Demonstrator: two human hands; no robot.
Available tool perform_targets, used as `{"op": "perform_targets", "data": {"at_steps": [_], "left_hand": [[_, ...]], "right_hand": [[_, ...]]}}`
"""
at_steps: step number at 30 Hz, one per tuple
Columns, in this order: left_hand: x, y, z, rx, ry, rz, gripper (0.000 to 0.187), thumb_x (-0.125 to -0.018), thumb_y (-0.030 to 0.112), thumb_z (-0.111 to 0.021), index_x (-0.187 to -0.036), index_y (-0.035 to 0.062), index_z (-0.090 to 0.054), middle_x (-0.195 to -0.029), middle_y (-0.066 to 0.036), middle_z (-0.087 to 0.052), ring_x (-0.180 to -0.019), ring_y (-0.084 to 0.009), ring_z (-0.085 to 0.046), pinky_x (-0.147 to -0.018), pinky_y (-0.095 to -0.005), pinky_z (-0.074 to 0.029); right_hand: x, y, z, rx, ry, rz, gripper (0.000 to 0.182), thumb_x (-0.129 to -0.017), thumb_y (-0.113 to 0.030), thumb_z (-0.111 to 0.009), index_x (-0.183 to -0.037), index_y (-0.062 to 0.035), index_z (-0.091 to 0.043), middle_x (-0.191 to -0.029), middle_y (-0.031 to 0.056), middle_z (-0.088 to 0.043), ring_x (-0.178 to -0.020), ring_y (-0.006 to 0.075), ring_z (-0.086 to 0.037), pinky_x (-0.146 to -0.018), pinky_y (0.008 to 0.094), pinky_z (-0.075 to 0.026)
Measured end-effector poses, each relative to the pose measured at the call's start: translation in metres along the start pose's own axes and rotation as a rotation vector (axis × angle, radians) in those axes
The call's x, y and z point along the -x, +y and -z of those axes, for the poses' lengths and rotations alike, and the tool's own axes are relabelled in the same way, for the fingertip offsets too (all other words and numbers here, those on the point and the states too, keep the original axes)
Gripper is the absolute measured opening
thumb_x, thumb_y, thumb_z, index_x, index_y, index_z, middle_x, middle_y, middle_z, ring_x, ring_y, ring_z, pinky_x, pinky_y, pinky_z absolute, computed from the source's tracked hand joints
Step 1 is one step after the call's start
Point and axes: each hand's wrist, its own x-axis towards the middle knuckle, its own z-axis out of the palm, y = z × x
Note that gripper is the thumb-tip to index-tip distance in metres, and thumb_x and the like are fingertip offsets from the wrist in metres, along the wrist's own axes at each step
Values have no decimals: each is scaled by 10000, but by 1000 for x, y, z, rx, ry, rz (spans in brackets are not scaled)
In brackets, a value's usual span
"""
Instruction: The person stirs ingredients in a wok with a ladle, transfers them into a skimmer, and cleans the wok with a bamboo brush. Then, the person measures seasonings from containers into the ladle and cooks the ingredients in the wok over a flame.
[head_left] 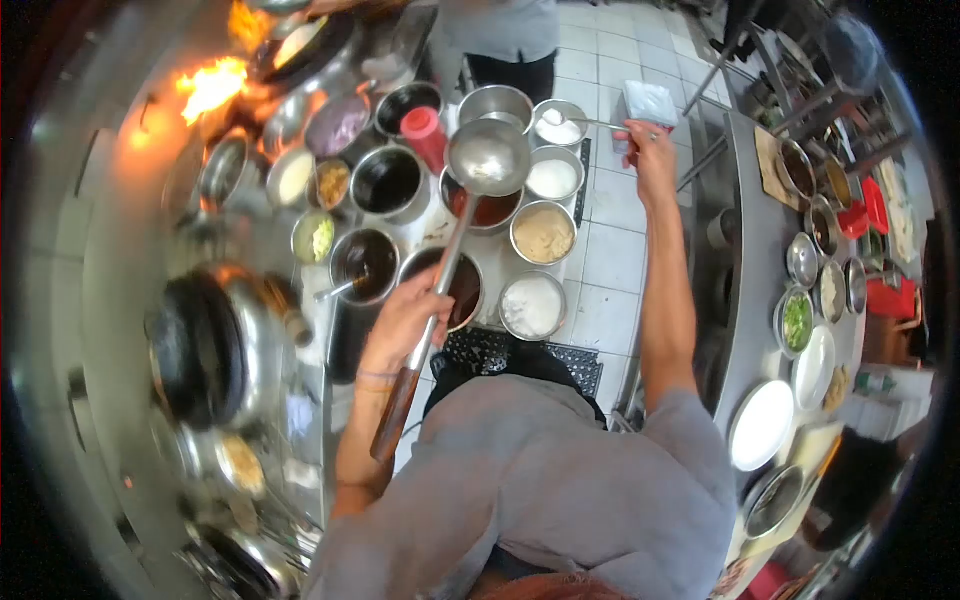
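My left hand (pixel 408 312) is wrapped round the long handle of a ladle (pixel 489 158), whose wooden end slants down toward my forearm. The ladle's steel bowl hangs over the pots, overlapping a pot of red sauce (pixel 492 212). Out to the right, my right hand (pixel 652 158) pinches the handle of a spoon (pixel 597 123). Its tip holds white powder, over a steel bowl (pixel 575 140) of the same white stuff. Below that stand a bowl of white grains (pixel 553 179), one of tan powder (pixel 543 234) and one of white powder (pixel 532 306).
Flames (pixel 212 88) rise at the upper left near a wok (pixel 318 50). A black wok (pixel 197 350) sits at the left. Pots of dark sauce (pixel 388 181) and a red container (pixel 424 138) crowd the counter. Another person (pixel 503 30) stands ahead. White plates (pixel 762 425) line the right counter.
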Motion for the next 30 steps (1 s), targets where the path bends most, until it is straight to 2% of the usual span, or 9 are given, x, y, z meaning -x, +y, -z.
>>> {"op": "perform_targets", "data": {"at_steps": [1, 3, 8, 14, 16, 19, 23, 27, 30], "left_hand": [[-2, -2, -1, -25, -23, 16, 473, -839, 52, -515, -1308, -5, -488, -610, -22, -489, -451, -106, -476, -434, -230, -407], [-5, -7, -4, 24, -52, 61, 527, -851, 30, -505, -1370, -6, -424, -590, -27, -470, -436, -117, -461, -436, -246, -393], [51, -13, 6, 137, -47, 95, 535, -851, 18, -495, -1375, -27, -396, -580, -38, -477, -417, -119, -450, -413, -257, -381], [139, -19, 61, 430, 38, -122, 505, -866, -5, -505, -1357, -47, -392, -615, -41, -502, -395, -123, -458, -388, -256, -383], [155, -20, 69, 505, 240, -239, 488, -855, -9, -480, -1335, -56, -409, -580, -22, -446, -385, -102, -429, -375, -237, -359], [154, -25, 99, 557, 410, -407, 423, -890, 5, -479, -1310, -32, -439, -667, -32, -503, -468, -103, -491, -426, -224, -396], [122, -34, 145, 439, 691, -524, 358, -916, 79, -531, -1262, 6, -476, -738, -22, -545, -582, -106, -539, -536, -231, -449], [108, -51, 184, 392, 879, -811, 307, -940, 128, -532, -1217, 2, -488, -762, -15, -565, -668, -100, -554, -637, -237, -471], [128, -69, 215, 268, 1017, -846, 267, -978, 204, -481, -1171, 27, -529, -769, -15, -573, -687, -97, -551, -639, -244, -465]], "right_hand": [[13, -8, -6, 11, -32, -10, 168, -884, -81, -520, -953, -1, -650, -787, 116, -683, -586, 144, -575, -489, 311, -455], [45, -22, -16, 774, 123, 762, 153, -899, -88, -526, -928, 4, -645, -777, 141, -670, -602, 165, -589, -557, 341, -478], [159, -80, -24, 870, -257, 204, 128, -883, -75, -551, -874, 4, -652, -765, 176, -656, -680, 332, -635, -648, 385, -496], [200, 8, -40, 1040, -570, -3, 231, -893, -102, -567, -1072, 40, -598, -836, 257, -646, -784, 415, -632, -701, 422, -489], [202, -13, -53, 1051, -423, 152, 473, -889, -151, -620, -1301, 26, -471, -888, 209, -639, -763, 287, -626, -683, 371, -494], [205, -40, -89, 707, -509, 166, 439, -912, -155, -598, -1300, 24, -497, -832, 66, -577, -701, 137, -498, -649, 273, -445], [260, -31, -194, 327, -1237, -268, 370, -981, -246, -493, -1269, -17, -533, -895, 74, -589, -718, 137, -562, -650, 279, -482], [351, -15, -322, -132, -1299, -1006, 374, -993, -254, -456, -1295, -33, -453, -872, 87, -589, -606, 126, -579, -533, 267, -501], [368, 0, -387, -110, -1478, -947, 402, -985, -259, -482, -1295, -15, -404, -813, 63, -567, -473, 98, -486, -392, 257, -426]]}}
